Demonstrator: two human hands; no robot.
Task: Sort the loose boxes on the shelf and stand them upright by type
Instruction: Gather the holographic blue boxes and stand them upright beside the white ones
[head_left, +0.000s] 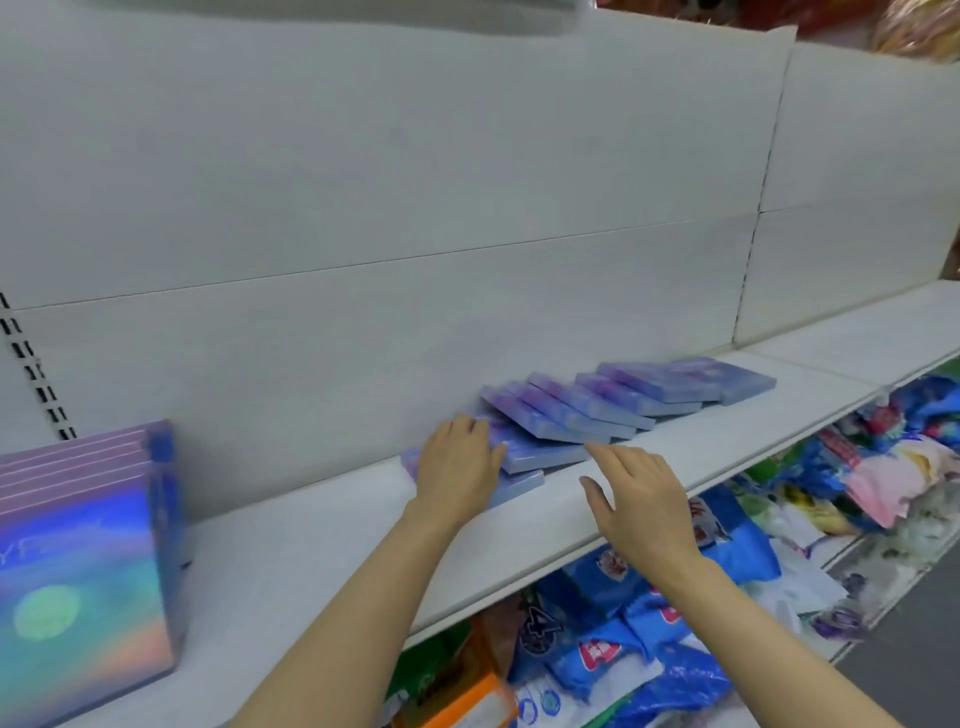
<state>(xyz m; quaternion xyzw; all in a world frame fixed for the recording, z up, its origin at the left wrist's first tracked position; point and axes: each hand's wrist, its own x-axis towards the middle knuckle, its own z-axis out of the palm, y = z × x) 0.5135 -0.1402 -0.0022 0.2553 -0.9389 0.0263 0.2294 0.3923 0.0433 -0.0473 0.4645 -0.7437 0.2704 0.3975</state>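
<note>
While the left hand (457, 467) presses flat, fingers straight, on the toppled blue-purple flat boxes (597, 410), whose print blurs unreadably, the right hand (639, 499) hovers spread at four o'clock.

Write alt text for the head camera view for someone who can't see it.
A left hand rests flat on a toppled row of thin purple-blue boxes on a white shelf, while the open right hand hovers beside it. Similar boxes stand upright at far left.
</note>
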